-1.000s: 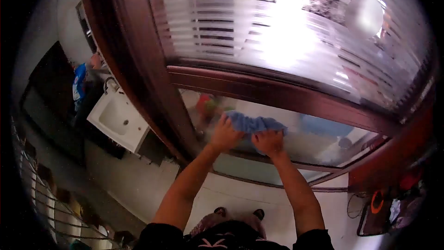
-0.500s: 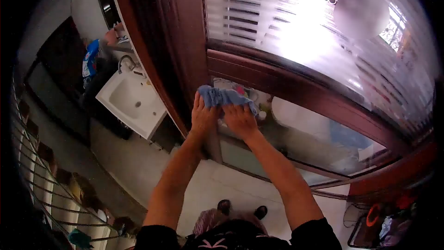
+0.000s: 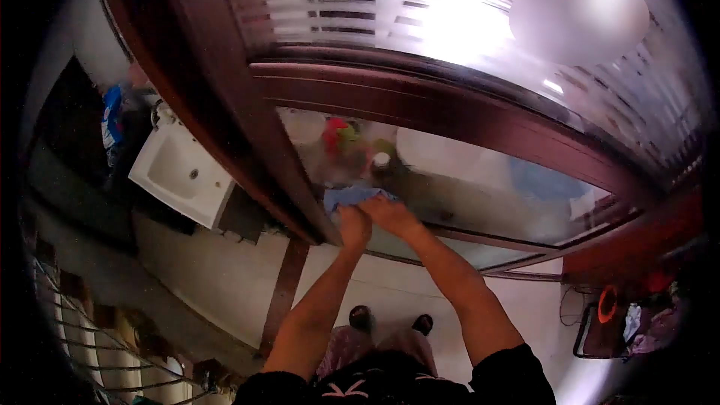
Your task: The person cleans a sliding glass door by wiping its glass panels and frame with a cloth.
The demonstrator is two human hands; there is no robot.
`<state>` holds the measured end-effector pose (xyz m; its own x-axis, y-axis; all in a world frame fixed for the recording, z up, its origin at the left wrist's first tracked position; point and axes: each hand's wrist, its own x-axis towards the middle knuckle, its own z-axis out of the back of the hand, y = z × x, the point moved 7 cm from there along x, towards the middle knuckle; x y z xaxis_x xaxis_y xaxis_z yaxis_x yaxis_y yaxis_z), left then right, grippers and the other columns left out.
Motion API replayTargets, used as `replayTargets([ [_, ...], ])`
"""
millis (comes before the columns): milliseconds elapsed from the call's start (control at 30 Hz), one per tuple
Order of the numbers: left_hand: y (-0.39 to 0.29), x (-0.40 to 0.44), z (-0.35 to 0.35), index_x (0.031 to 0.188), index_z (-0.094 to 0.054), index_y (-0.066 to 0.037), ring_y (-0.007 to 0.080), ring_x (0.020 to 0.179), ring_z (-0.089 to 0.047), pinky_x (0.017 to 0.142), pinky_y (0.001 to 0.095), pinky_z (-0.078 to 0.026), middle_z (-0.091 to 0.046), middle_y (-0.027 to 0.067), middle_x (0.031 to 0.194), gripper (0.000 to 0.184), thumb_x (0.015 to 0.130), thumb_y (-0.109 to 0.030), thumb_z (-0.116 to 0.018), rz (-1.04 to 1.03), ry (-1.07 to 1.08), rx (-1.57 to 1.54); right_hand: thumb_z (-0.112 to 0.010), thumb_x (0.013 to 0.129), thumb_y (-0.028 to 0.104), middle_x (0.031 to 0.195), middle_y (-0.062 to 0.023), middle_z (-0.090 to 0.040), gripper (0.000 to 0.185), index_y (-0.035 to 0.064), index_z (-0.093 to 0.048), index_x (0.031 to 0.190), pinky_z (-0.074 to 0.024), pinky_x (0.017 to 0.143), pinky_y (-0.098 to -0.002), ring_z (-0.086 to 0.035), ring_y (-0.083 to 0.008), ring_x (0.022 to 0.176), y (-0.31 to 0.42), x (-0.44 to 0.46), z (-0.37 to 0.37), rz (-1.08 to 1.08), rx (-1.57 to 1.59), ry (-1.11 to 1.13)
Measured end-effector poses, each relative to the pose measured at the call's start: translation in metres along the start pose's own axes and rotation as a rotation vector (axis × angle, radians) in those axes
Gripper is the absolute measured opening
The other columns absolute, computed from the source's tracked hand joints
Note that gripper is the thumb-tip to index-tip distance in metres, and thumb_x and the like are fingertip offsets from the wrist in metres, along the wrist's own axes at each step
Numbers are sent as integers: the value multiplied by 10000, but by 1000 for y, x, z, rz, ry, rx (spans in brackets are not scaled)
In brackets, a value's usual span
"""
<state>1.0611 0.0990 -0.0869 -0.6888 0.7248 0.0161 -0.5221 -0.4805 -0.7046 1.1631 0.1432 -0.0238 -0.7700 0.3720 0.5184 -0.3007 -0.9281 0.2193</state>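
A blue cloth point(image 3: 351, 196) lies bunched against the lower glass pane point(image 3: 465, 180) of a dark red wooden-framed door. My left hand point(image 3: 352, 223) is closed on the cloth's near side, beside the door's upright frame. Right next to it, my right hand point(image 3: 385, 212) presses on the cloth's right part with its fingers folded over it. The two hands almost touch. The fingertips of both are partly hidden. Above the pane runs a wooden crossbar point(image 3: 420, 109).
A white washbasin point(image 3: 180, 169) stands left, beyond the door post. At lower left is a metal railing point(image 3: 97, 367). A rack with an orange ring point(image 3: 607, 304) and cloth items sits at lower right. Red and green things show through the glass.
Both hands have slid the cloth down the glass, from near the crossbar to lower on the pane, and have come closer together. The view has shifted too.
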Motion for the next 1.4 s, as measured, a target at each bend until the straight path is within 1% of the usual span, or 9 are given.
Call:
replayTargets([
  [333,-67,-110,-219,788,-660,17,402,806,-623,731,468,-453,-660,232,816,123,798,-89,-599,-200,251,-714,-564,846,186,860,57,-605,332,278,-643,1155,-518,602,-269,-591,-134,758,-82,-153,128,-86,-294,141],
  [433,-102,-167,-234,760,-666,17,358,770,-643,670,448,-466,-668,208,768,111,786,-80,-618,-229,331,-805,-507,921,173,1175,-76,-631,316,197,-600,1222,-568,702,-397,-631,-273,984,-87,-211,160,-271,86,319],
  [500,-185,-208,-184,770,-667,13,326,780,-656,640,439,-473,-673,198,779,104,784,-83,-629,-444,282,-546,-564,842,182,980,18,-621,307,243,-637,1133,-527,738,-342,-603,-194,877,-86,-240,187,-197,-177,137],
  [667,-202,-283,-306,992,-602,38,331,896,-640,758,417,-479,-655,206,1027,223,838,-122,-624,-182,448,-1196,-578,802,150,921,36,-621,317,221,-637,1105,-445,911,-407,-585,-194,895,-112,-339,232,-242,-448,31],
  [767,-249,-326,-296,1066,-524,56,363,948,-616,827,425,-465,-609,231,1123,290,882,-155,-600,-201,499,-760,-589,784,152,1028,-38,-595,344,154,-590,1128,-409,934,-478,-568,-252,959,-118,-385,258,-343,-551,21],
  [867,-292,-338,-286,1047,-490,60,388,958,-614,845,442,-464,-610,245,1082,302,893,-176,-599,-69,554,-594,-665,820,185,1303,-98,-537,457,198,-564,1265,-328,1060,-549,-518,-328,1167,-147,-437,248,-844,-653,356],
  [1000,-326,-355,-285,1036,-482,63,412,936,-627,810,447,-481,-636,247,980,315,874,-166,-625,-183,614,-633,-647,857,237,1248,-209,-465,502,44,-474,1286,-317,1047,-551,-468,-426,1153,-147,-470,287,-1083,-348,-500],
  [1133,-309,-355,-296,976,-555,14,385,889,-643,784,440,-498,-653,219,925,229,839,-139,-656,-286,666,-643,-632,901,309,1239,-166,-452,593,-11,-362,1321,-415,964,-402,-494,-297,1112,-164,-491,255,-1155,191,-1108],
  [1400,-226,-292,-244,995,-602,-12,315,824,-656,732,389,-517,-651,181,897,188,828,-77,-657,-388,536,-588,-638,841,111,1087,-66,-519,481,82,-398,1256,-456,810,-329,-522,-188,945,-145,-444,129,-1373,1072,-1289],
])
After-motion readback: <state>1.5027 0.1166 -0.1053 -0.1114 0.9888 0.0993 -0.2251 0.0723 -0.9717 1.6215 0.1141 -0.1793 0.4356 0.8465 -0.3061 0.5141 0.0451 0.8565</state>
